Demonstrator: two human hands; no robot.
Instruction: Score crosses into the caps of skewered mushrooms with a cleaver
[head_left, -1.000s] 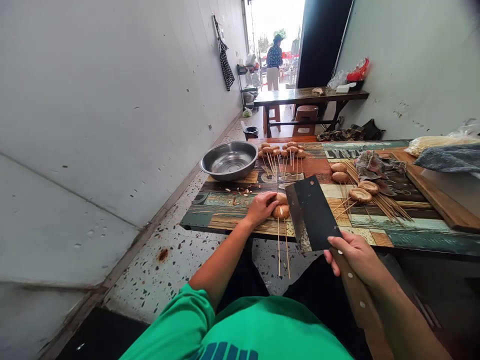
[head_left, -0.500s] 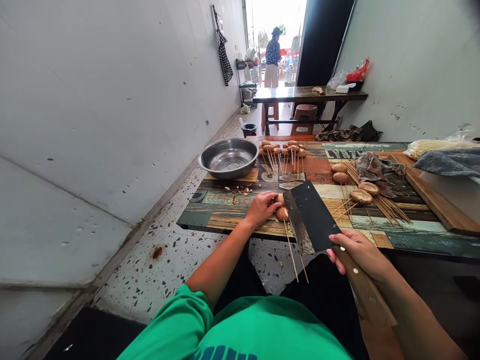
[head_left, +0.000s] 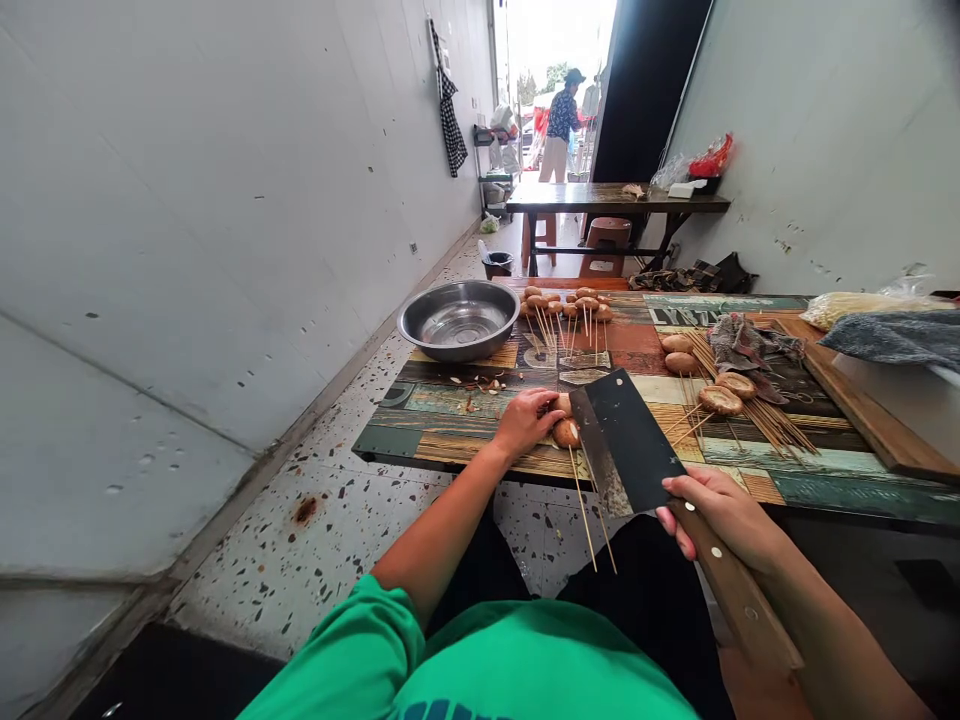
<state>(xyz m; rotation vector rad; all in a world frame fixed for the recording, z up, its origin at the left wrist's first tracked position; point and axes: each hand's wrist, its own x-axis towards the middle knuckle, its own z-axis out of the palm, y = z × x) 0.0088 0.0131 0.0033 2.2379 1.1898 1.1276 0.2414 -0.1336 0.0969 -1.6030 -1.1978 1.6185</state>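
Two skewered mushrooms lie at the near edge of the patterned table, caps on the wood, their bamboo skewers running toward the person and jutting out past the edge over the floor; the left hand presses down on the caps, fingers curled over them; the right hand is wrapped tight round the wooden handle of a cleaver, long axis slanting away and to the left, dark blade flat-side up, its edge just beside the mushrooms; on the tabletop, partly readable lettering starts "LY", the rest unclear; further back sit a steel bowl, a row of skewered mushrooms and a loose bundle of skewers.
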